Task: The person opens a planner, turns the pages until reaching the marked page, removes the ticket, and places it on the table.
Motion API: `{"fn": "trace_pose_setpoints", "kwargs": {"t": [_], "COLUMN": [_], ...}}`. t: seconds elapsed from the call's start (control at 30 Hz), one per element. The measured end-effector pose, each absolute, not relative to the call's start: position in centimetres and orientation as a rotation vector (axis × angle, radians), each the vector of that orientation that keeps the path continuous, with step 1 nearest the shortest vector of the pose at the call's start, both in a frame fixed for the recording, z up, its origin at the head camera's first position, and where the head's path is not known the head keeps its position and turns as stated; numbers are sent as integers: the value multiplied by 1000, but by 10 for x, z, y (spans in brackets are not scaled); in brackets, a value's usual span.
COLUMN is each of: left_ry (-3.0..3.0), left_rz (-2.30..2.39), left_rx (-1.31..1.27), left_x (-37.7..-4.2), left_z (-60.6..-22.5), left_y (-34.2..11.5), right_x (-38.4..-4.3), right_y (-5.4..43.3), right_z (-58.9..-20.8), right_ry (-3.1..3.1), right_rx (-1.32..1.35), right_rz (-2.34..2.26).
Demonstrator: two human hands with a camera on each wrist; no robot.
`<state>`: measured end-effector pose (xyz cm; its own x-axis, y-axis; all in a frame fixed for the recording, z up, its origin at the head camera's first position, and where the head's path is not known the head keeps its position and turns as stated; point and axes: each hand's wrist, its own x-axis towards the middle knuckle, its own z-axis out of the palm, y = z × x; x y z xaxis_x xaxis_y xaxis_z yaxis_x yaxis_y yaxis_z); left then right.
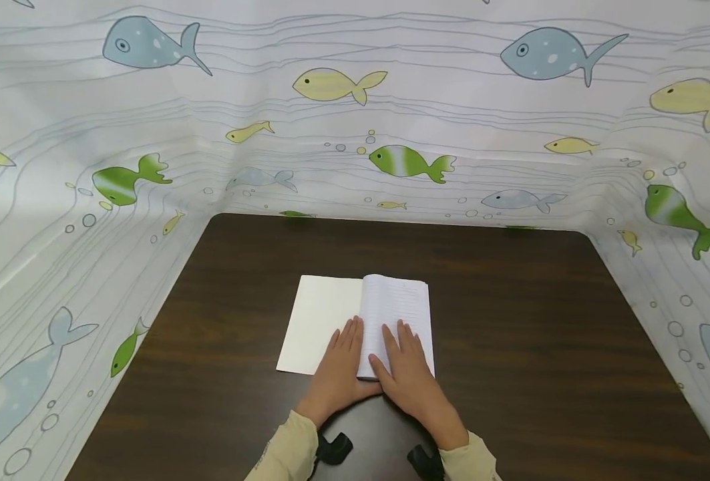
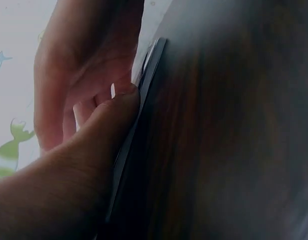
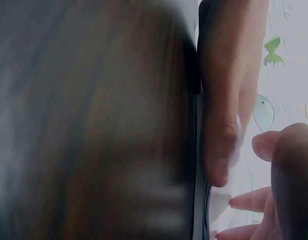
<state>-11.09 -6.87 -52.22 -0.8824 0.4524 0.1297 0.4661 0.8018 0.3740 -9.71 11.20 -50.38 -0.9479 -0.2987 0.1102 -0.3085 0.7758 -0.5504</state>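
Observation:
An open notebook (image 1: 405, 300) lies on the dark table, with a blank cream page on the left and a ruled page on the right. My left hand (image 1: 338, 374) presses flat near the centre fold, its fingers straight and close together. Its thumb reaches sideways along the notebook's near edge, towards the other hand. On the ruled page rests my right hand (image 1: 411, 377), fingers straight and spread. The left wrist view shows the thin dark edge of the notebook (image 2: 152, 65) from the side, beside a thumb. Hands cover the lower part of the fold.
The dark wooden table (image 1: 529, 334) extends around the notebook. A white cloth (image 1: 451, 120) printed with fish surrounds it at the back and sides. Black wrist devices (image 1: 335, 449) sit by both cream sleeves (image 1: 288, 449).

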Motion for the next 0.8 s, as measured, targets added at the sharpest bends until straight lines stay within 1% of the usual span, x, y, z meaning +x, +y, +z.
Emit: {"fn": "trace_pose_setpoints", "kwargs": {"t": [0.13, 0.3, 0.57, 0.8], "left_ry": [-2966, -2996, -2973, -2922], "left_rz": [-951, -1289, -1378, -1386], "left_rx": [-745, -658, -723, -727], "left_x": [-114, -120, -129, -128], "left_z": [-514, -505, -501, -501], "left_y": [-81, -97, -109, -118], "right_x": [-99, -101, -105, -105], "right_y": [108, 110, 120, 131], "right_z": [-504, -507, -513, -516], "right_ry": [-2916, -2911, -2785, -2610], "right_rx": [548, 537, 410, 365], "right_rz": [992, 1076, 1356, 1542]}}
